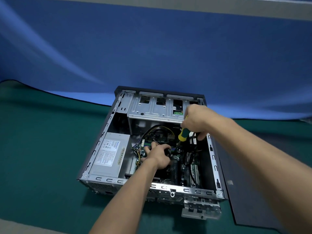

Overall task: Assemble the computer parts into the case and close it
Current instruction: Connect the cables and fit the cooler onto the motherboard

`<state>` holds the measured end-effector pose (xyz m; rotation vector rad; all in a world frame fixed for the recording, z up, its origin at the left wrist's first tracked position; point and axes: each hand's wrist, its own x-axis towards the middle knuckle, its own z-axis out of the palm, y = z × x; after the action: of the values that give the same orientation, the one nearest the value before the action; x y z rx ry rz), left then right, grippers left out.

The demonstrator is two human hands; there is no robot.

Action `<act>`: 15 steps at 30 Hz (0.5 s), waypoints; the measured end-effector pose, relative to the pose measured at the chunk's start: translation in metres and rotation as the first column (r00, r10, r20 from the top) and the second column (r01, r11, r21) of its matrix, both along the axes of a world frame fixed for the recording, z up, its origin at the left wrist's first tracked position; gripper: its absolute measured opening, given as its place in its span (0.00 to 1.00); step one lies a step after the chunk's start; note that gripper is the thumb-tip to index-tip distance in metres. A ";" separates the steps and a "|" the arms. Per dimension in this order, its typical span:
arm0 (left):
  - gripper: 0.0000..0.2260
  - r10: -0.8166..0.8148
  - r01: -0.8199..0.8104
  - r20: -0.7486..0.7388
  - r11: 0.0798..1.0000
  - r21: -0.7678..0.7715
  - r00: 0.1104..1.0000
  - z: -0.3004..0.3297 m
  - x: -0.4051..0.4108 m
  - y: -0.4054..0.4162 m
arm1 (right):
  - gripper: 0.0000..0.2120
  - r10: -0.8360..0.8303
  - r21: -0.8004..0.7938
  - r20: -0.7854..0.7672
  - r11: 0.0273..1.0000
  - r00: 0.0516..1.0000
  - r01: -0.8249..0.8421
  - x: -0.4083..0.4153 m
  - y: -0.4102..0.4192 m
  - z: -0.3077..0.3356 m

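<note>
Presently catalogued: one open grey metal desktop computer case [108,125], lying on its side on a green table mat [42,149], interior facing up.

Right hand [195,122]: fingers curled round a green-and-yellow-handled screwdriver [183,134]. Long axis tilted, running from the fist down and toward the left hand; the tip is lost among dark parts, so contact with a screw cannot be told.

Left hand [157,155]: reaching into the case over the green motherboard [179,159], fingers curled about a dark part below the palm, apparently a fan or cooler; exact grip unclear.

Key relation: the screwdriver's working end lies just beside the left fingertips, on their right-hand side. The right hand is the nearer to the tool's work point from above; the left appears to steady the part. Judged step: fastening that part to the board.

Bounds: silver perforated drive cage [152,108] just beyond the right knuckles; silver boxed power supply with white label [109,152] to the left of the left fingers; black and yellow cables [192,159] near the shaft. Open room is mostly straight upward.

Dark grey flat side panel [249,200]: on the mat, beside the case's right wall, not yet fitted.

Blue backdrop [152,48] behind.
</note>
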<state>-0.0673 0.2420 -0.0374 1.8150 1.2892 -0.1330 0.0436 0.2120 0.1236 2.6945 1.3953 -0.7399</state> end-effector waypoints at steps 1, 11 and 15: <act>0.22 0.004 -0.004 -0.002 1.000 0.004 1.000 -0.001 0.000 0.000 | 0.07 0.000 0.031 0.069 1.000 0.998 -0.002 0.000 -0.001 -0.002; 0.22 0.015 -0.015 -0.008 1.000 0.013 1.000 0.000 0.001 -0.002 | 0.11 0.046 0.114 0.208 0.991 0.977 -0.071 -0.011 -0.009 -0.004; 0.24 -0.004 0.004 -0.016 1.000 0.003 1.000 0.003 0.000 -0.001 | 0.08 0.045 0.031 0.018 0.998 0.999 -0.045 -0.016 -0.003 0.001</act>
<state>-0.0671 0.2407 -0.0346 1.8224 1.2973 -0.1478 0.0274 0.2091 0.1245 2.6762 1.4707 -0.6960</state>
